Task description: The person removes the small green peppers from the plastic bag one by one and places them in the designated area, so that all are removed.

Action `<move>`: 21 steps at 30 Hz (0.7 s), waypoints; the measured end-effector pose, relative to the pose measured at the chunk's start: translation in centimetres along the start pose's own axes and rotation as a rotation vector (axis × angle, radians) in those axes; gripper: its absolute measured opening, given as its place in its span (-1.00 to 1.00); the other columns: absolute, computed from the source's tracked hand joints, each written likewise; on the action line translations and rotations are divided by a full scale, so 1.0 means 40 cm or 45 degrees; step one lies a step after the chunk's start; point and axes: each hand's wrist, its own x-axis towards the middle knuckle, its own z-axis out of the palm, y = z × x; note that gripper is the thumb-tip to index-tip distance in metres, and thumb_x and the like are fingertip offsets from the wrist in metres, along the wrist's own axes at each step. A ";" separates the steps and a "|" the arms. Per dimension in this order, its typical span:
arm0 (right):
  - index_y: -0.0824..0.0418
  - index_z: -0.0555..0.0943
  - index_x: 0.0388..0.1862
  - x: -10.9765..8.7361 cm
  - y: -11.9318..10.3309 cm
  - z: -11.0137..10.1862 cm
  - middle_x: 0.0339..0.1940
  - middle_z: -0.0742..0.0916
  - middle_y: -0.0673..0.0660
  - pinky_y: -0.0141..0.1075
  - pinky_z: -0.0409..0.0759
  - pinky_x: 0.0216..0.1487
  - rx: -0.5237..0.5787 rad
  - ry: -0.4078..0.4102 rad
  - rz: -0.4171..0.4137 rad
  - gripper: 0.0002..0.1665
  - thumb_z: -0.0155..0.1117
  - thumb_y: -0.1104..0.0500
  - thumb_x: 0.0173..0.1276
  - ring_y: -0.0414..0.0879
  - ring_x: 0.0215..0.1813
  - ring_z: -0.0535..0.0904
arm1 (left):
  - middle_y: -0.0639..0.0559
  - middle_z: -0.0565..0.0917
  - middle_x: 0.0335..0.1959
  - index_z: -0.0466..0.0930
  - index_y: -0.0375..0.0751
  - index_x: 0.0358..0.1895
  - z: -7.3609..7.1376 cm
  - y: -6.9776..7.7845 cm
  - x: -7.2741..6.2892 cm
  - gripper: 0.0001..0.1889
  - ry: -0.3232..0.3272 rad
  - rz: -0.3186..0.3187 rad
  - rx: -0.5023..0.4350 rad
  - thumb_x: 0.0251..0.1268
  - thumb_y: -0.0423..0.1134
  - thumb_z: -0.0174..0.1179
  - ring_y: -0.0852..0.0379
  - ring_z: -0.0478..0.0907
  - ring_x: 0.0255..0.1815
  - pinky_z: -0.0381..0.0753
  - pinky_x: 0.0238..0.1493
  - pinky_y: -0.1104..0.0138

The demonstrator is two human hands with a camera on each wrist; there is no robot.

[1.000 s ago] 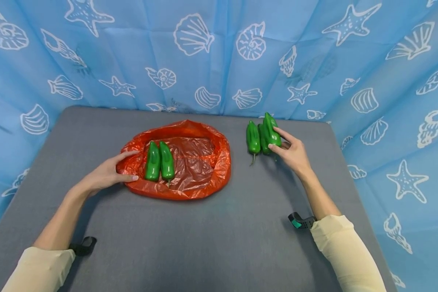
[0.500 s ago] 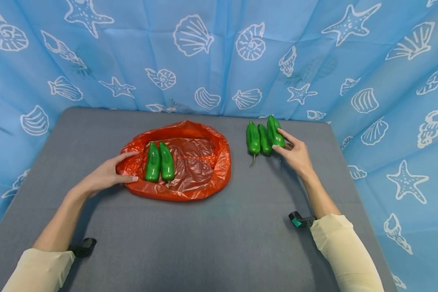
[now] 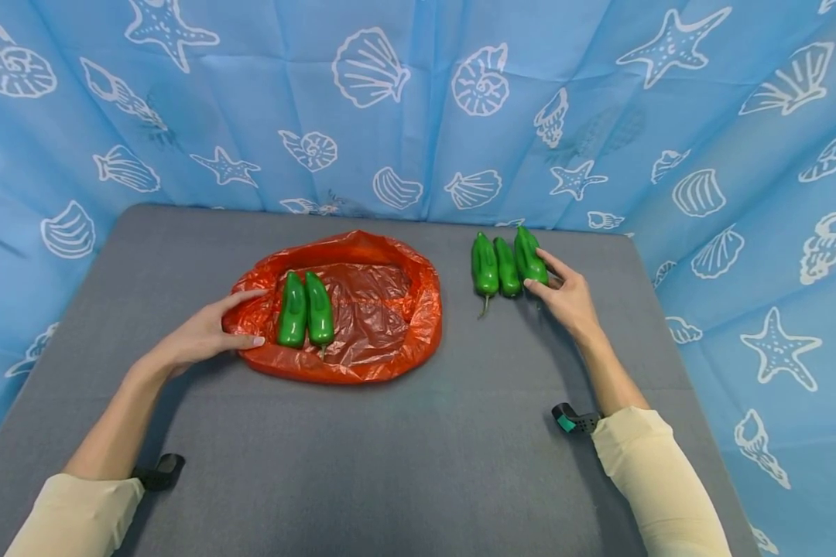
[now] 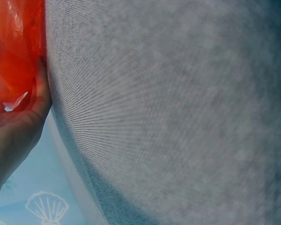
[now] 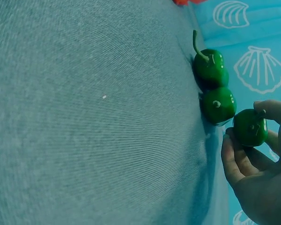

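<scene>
My right hand (image 3: pixel 564 298) pinches a glossy green pepper (image 3: pixel 530 255) between thumb and fingers at the back right of the table. In the right wrist view, this pepper (image 5: pixel 249 128) appears slightly raised off the cloth. Two more green peppers, one with a long stem (image 3: pixel 484 267) and one in the middle (image 3: pixel 507 269), lie side by side to its left. My left hand (image 3: pixel 198 333) holds the left side of an opened red plastic bag (image 3: pixel 428 309), thumb and fingers about its rim. Inside the bag lie two green peppers, a left one (image 3: pixel 292 311) and a right one (image 3: pixel 319 311).
A grey cloth-covered table (image 3: pixel 390 464) spreads under everything. Behind and to the right hangs a blue curtain (image 3: pixel 418 100) with white shells and starfish. Black straps with small devices sit on both wrists, the right one (image 3: pixel 574 420) marked green.
My right hand has shifted the held pepper a little right and lower, leaving the middle pepper more in view. The left hand and the bag have stayed put.
</scene>
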 end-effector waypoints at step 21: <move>-0.03 0.32 0.53 0.034 0.084 0.010 0.48 0.39 0.23 -0.42 0.52 -0.22 -0.091 0.047 0.007 -0.26 0.31 0.02 0.42 0.22 0.29 0.51 | -0.41 -0.01 0.55 0.02 -0.05 0.59 -0.001 -0.008 0.004 -0.07 0.000 -0.006 -0.013 0.25 -0.03 0.38 -0.41 -0.03 0.51 0.08 0.36 -0.33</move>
